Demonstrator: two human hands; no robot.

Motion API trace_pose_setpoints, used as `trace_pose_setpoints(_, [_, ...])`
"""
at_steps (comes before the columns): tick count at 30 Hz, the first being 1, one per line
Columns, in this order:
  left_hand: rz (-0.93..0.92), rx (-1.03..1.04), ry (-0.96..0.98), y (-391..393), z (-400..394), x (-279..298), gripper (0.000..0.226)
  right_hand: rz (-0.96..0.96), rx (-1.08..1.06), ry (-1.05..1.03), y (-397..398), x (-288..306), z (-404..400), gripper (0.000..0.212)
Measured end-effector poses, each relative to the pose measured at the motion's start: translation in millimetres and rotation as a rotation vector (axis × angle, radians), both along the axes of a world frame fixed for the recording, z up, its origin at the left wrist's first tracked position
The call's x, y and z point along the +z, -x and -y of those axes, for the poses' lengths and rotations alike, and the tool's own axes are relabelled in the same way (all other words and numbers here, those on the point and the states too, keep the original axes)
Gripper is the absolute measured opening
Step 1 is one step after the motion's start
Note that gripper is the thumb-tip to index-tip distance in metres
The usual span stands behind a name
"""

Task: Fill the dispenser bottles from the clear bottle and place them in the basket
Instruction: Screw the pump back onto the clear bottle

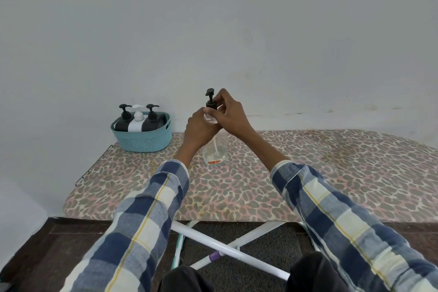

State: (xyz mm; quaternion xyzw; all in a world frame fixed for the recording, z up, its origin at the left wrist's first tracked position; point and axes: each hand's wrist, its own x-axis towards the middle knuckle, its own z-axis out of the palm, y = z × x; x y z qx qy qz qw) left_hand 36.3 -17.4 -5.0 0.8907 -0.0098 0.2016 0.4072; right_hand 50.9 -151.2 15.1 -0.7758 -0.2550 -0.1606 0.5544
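Ironing board (260, 173) with leopard-print cover spans the frame against a plain grey wall (213, 19), white crossed legs (227, 249) below over dark floor; the board keeps its own name, no desk here; two plaid sleeves, left (147, 216) and right (331, 206), reach in from the bottom edge; teal basket (144, 140) sits at the board's far left corner near the wall, holding three dispenser bottles upright side by side: black one (123, 121) at left, white one (138, 122) in the middle, black one (152, 119) at right, all pumps on; clear bottle (215, 152) stands upright on the board right of the basket and apart from it, low level of clear liquid at the bottom, white dip tube visible inside, orange label at the base; left hand (201, 128) wraps the upper part of the clear bottle, grip curled round it; right hand (227, 111) above, grip pinched on the collar of the black pump head (210, 99) at the bottle neck, thumb and fingers closed on it; cannot tell whether the pump is fully seated.
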Motion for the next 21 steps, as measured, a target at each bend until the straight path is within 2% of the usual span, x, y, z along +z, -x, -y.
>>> trace_pose_setpoints(3, [0.014, -0.002, -0.004, -2, -2, 0, 0.059, -0.054, 0.013, 0.045, -3, 8, 1, 0.034])
trace_pose_setpoints(5, [0.018, -0.003, -0.001, -4, -4, -2, 0.06, -0.075, 0.064, 0.152, -7, 19, 7, 0.029])
trace_pose_setpoints(9, [-0.007, 0.011, 0.0, -4, -4, -3, 0.073, -0.061, 0.189, 0.35, -17, 44, 21, 0.02])
trace_pose_setpoints(12, [-0.041, 0.016, -0.002, -3, -4, -3, 0.083, -0.04, 0.164, 0.433, -20, 54, 23, 0.01])
trace_pose_setpoints(15, [-0.034, 0.005, -0.01, -2, -4, -1, 0.08, -0.024, 0.097, 0.471, -23, 56, 19, 0.035])
trace_pose_setpoints(17, [-0.023, -0.008, -0.007, 0, -5, 0, 0.074, -0.013, 0.09, 0.505, -21, 59, 19, 0.043])
trace_pose_setpoints(21, [-0.026, -0.008, 0.019, 1, -6, -2, 0.086, -0.045, 0.22, 0.495, -19, 64, 17, 0.021])
